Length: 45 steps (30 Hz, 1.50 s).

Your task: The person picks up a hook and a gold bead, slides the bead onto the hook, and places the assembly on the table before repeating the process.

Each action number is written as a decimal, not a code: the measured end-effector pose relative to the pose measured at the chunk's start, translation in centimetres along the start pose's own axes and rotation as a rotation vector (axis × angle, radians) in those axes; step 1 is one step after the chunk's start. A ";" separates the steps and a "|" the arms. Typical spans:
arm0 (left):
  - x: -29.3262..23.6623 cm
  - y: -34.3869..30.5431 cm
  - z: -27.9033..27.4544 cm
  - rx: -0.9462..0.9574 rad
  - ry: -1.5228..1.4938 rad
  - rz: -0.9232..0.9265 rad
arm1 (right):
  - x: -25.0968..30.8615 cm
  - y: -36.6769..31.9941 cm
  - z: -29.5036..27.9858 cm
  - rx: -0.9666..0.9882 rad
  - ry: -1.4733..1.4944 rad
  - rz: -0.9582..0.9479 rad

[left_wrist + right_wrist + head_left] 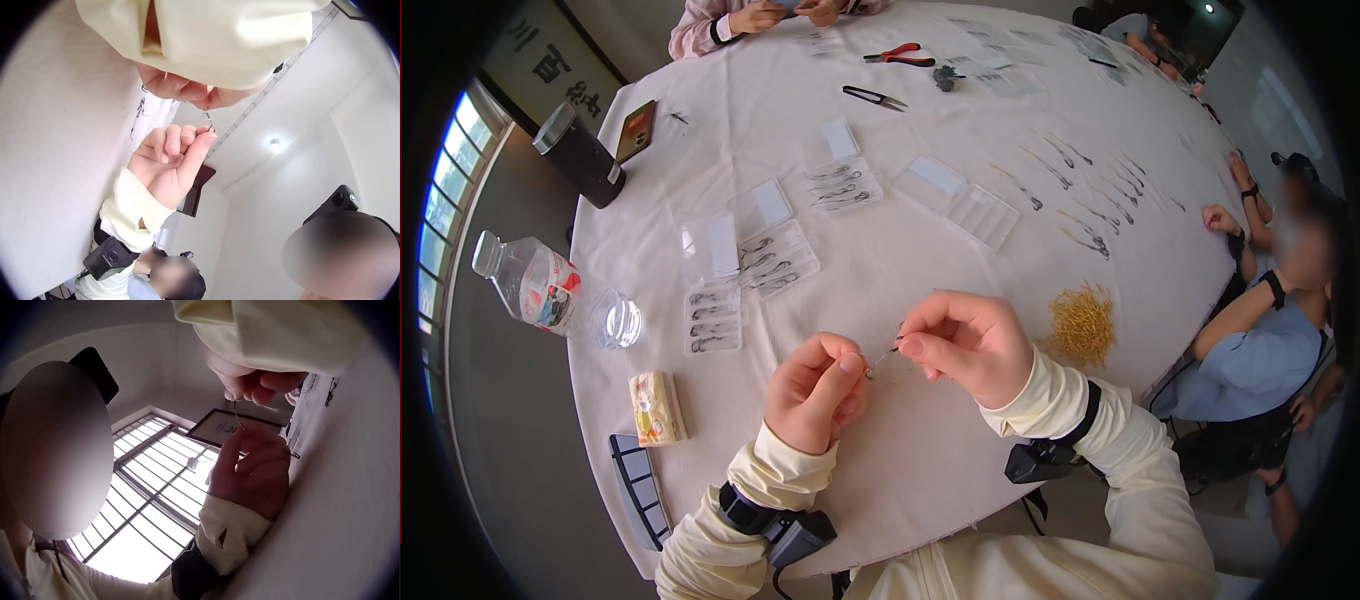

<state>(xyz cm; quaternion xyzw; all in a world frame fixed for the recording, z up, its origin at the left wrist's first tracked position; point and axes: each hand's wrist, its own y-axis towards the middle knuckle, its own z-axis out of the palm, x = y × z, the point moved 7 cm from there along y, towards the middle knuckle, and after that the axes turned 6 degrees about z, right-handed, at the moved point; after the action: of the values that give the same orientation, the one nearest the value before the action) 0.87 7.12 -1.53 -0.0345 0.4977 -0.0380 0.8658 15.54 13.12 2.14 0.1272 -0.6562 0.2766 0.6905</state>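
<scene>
Over the near part of the table, my left hand [812, 392] and right hand [968, 345] face each other, a thin metal fishing hook rig [884, 358] stretched between their fingertips. Its golden end is pinched by the left thumb and index finger. The right thumb and index finger pinch its dark end, mostly hidden by them. In the left wrist view the rig [209, 119] spans the short gap between the hands. The right wrist view shows it as a thin, slightly bent line [235, 414]. Right of my right hand lies a pile of golden hook-like pieces [1082, 325].
Clear compartment boxes [715, 320] with dark hook rigs stand ahead, beside an open clear box [985, 215]. Loose rigs [1100, 205], thread snips [875, 98] and red-handled pliers [900, 55] lie farther off. A bottle [550, 290], tumbler [580, 155] and tissue pack [658, 408] stand left. Other people sit around.
</scene>
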 end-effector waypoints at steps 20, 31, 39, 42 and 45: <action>-0.4 -0.5 0.3 -0.064 0.178 0.075 | 1.7 -0.4 1.6 0.009 -0.391 -0.506; -0.6 -0.5 0.6 -0.103 0.242 0.089 | 1.0 -0.1 1.0 -0.025 -0.301 -0.416; -0.6 -0.7 0.8 -0.058 0.246 0.075 | 2.9 -1.0 1.4 -0.105 -0.555 -0.663; -0.7 -0.7 0.8 -0.064 0.237 0.063 | 3.3 -1.5 1.8 -0.122 -0.670 -0.820; -0.7 -0.7 0.8 -0.057 0.228 0.068 | 3.8 -2.0 2.3 -0.125 -0.804 -0.943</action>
<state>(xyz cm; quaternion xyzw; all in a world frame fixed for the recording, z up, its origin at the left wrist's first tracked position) 1.16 6.54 -0.47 -0.0376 0.5947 0.0018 0.8031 14.63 11.06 6.46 0.4568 -0.7530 -0.1667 0.4434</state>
